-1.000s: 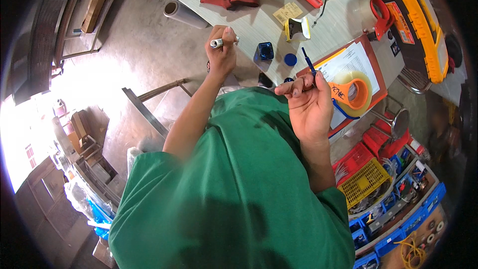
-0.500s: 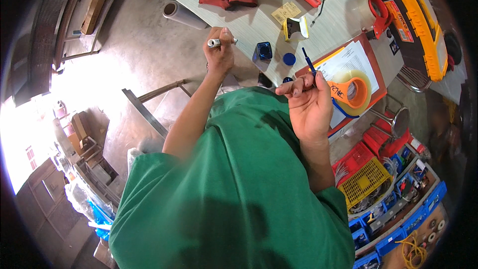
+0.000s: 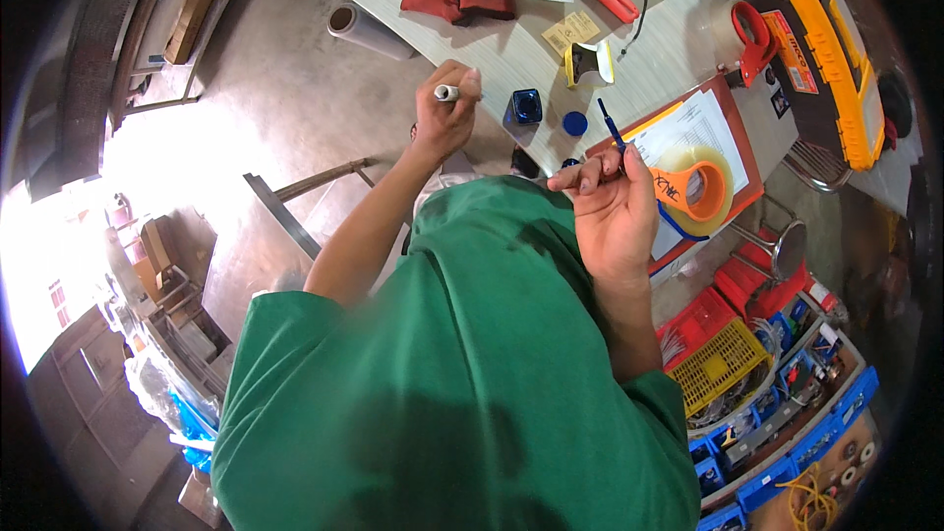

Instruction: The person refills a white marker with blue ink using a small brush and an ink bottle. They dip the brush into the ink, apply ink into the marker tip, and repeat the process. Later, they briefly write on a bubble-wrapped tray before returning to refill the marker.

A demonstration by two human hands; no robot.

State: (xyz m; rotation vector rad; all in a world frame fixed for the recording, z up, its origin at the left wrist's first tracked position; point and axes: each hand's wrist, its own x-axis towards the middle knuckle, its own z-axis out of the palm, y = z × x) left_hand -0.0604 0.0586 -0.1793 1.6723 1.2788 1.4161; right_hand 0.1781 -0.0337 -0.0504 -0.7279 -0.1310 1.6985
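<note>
I log left fingers [image 3: 468, 87] closed round a white pen [image 3: 445, 93], right fingers [image 3: 590, 177] pinching a blue stick [image 3: 611, 122], and a dark-blue bottle [image 3: 526, 106] near the tabletop's [image 3: 516, 54] near edge, tippable if knocked.

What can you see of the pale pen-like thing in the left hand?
The pen-like thing is a pale, whitish cylinder, plastic or metal by its look. Its round end points left and shows a darker centre, perhaps hollow. It lies crosswise in the picture, gripped in the curled left hand, which hides part of it. Nothing else visibly touches it.
</note>
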